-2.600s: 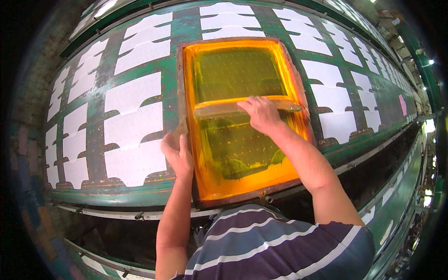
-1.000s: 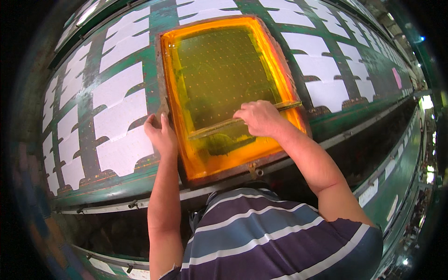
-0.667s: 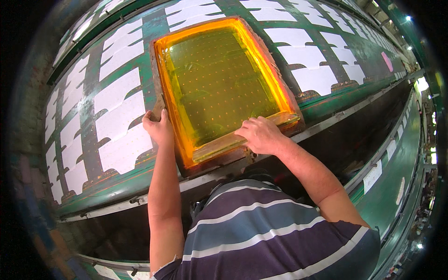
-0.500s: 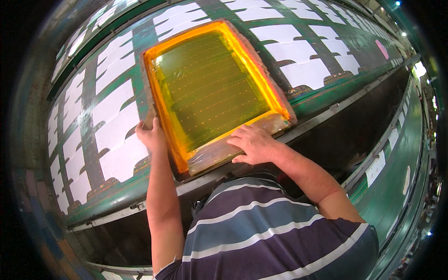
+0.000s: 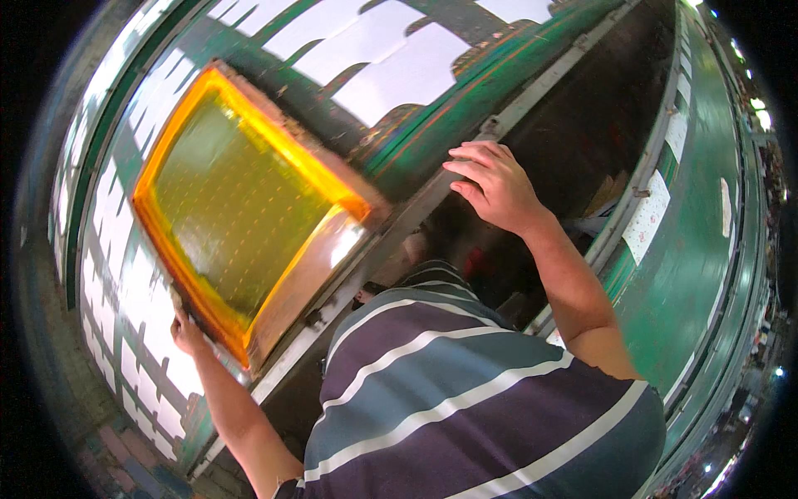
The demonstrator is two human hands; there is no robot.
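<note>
The left hand [image 5: 189, 331] grips the near-left corner of the orange-framed printing screen [image 5: 241, 208] (lying on the green table [image 5: 432, 116] over white pieces [image 5: 399, 75]), seemingly mid-reposition, while the right hand [image 5: 492, 185] rests open, holding nothing, on the table's near rail.

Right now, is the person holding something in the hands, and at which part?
The left hand grips the orange printing screen frame at its near left corner. The right hand holds nothing; it rests on the green table's metal edge rail.

Glossy orange-framed mesh screen [image 5: 241, 208] lies on a worn green-painted metal table [image 5: 465, 91].
</note>
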